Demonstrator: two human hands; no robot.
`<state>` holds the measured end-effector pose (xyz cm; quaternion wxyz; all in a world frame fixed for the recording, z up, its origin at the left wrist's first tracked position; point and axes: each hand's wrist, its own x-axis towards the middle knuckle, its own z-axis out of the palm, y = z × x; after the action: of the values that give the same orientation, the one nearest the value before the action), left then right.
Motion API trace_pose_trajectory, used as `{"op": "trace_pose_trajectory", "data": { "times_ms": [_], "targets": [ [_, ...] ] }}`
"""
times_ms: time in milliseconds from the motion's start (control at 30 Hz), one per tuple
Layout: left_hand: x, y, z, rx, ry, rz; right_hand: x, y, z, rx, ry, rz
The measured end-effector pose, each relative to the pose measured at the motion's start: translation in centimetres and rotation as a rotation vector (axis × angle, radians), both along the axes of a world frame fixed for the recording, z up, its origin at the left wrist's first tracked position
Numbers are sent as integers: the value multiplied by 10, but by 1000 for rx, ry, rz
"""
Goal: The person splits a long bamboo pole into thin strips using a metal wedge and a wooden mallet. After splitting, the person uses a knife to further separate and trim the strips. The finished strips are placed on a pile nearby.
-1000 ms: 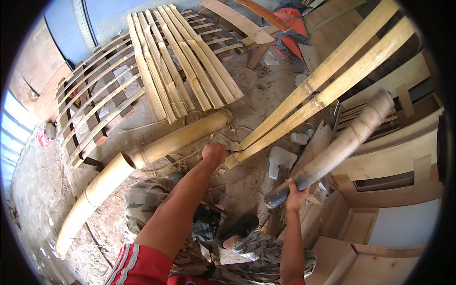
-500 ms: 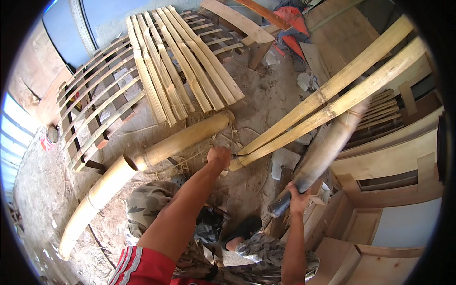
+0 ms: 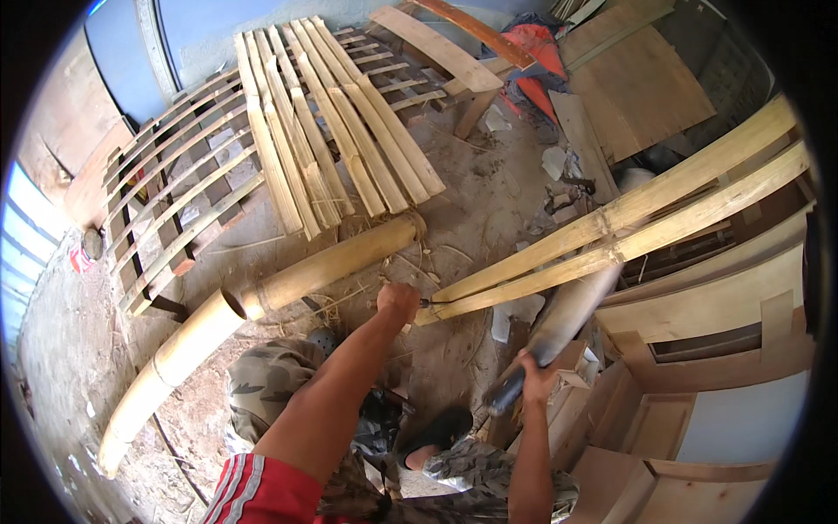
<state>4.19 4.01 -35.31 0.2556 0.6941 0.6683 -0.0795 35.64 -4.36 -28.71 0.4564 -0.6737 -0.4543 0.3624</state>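
Note:
My left hand [image 3: 399, 304] is closed around a small tool [image 3: 425, 303] with a thin dark shank or blade. Its tip meets the near end of a split bamboo pole [image 3: 524, 269], whose two halves spread apart toward the far right. Lower right, my right hand [image 3: 535, 377] grips a long, thick club [image 3: 572, 316], dark at the near end and blurred. The club slants up to the lower bamboo half, which hides its far end; whether they touch I cannot tell. Left of my left hand lies a whole bamboo pole [image 3: 336, 262], beside another open-ended one [image 3: 179, 371].
Several split bamboo strips [image 3: 336, 131] rest on a slatted wooden rack [image 3: 188, 188] at the far left. Wooden furniture frames [image 3: 698, 319] stand on the right. Boards [image 3: 642, 105] and a red-and-dark cloth [image 3: 534, 57] lie at the back; a pale broken block [image 3: 515, 319] sits beneath the bamboo.
The split bamboo has swung downward at its far end. My right hand has moved slightly down and left with the club, now behind the lower half. My left hand has dropped a little.

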Motion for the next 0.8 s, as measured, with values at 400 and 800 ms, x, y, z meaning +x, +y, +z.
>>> {"op": "trace_pose_trajectory", "data": {
  "times_ms": [400, 800],
  "targets": [
    [15, 13, 2, 16, -25, -30, 2, -45, -54, -315, -229, 106],
    [-3, 14, -9, 2, -6, -23, -27, -54, -64, -684, -303, 258]
  ]
}}
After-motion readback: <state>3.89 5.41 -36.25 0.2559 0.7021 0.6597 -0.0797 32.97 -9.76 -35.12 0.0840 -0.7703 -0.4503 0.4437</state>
